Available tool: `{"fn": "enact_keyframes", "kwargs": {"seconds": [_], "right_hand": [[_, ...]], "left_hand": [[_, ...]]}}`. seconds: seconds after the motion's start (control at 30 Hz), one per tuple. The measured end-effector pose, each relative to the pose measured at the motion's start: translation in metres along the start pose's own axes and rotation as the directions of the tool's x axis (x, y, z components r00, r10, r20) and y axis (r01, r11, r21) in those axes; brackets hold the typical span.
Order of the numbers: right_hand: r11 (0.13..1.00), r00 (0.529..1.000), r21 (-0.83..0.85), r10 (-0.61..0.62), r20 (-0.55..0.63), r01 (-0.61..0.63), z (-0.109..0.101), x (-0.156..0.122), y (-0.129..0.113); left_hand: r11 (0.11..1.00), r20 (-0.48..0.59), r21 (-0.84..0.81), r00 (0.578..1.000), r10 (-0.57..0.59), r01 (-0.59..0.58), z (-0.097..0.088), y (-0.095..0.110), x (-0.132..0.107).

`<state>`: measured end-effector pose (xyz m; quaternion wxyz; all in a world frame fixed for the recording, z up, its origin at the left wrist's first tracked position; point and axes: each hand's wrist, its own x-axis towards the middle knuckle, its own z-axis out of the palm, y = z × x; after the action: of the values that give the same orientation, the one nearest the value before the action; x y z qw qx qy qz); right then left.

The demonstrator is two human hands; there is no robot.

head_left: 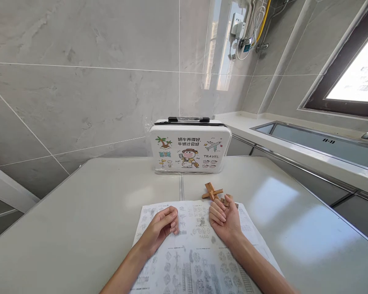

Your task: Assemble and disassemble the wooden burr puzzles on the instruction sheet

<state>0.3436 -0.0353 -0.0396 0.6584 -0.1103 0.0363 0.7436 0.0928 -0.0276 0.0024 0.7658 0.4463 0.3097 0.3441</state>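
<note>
A large printed sheet [199, 241], covered in small line diagrams, lies on the table under both hands. My left hand [164, 224] rests on its left part, fingers loosely curled in and no object showing in them. On the right part lies my right hand [225, 220], turned palm up, its fingers folded toward the palm with nothing visible in them. Just beyond the right fingertips is a cross-shaped cluster of interlocking wooden puzzle pieces [211, 191]. Another wooden piece [226, 200] sits beside that cluster, partly hidden behind the right hand.
A white cartoon-printed carry case [190, 151] in clear plastic stands upright at the table's back, near the tiled wall. The pale table [88, 212] has a seam down its middle. To the right are a counter with a sink [319, 141] and a window [355, 77].
</note>
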Motion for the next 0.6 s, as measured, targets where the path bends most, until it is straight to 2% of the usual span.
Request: {"fn": "enact_keyframes", "kwargs": {"seconds": [0.27,0.4,0.5,0.6], "right_hand": [[0.994,0.999,-0.1,-0.036,-0.006,0.036,0.0,0.0,0.003],[0.975,0.997,-0.211,-0.072,0.0,0.071,0.002,-0.001,0.006],[0.936,0.993,-0.331,-0.115,0.024,0.116,0.005,-0.004,0.01],[0.856,0.982,-0.484,-0.187,0.04,0.183,0.007,-0.007,0.018]], "left_hand": [[1.0,-0.003,0.002,1.0,-0.003,0.003,0.001,0.002,0.0],[1.0,-0.001,-0.002,1.0,-0.002,0.002,0.001,0.002,0.0],[1.0,-0.001,-0.004,1.0,-0.001,0.001,0.001,0.001,0.0],[1.0,-0.001,-0.002,1.0,-0.001,0.001,0.001,0.001,0.0]]}}
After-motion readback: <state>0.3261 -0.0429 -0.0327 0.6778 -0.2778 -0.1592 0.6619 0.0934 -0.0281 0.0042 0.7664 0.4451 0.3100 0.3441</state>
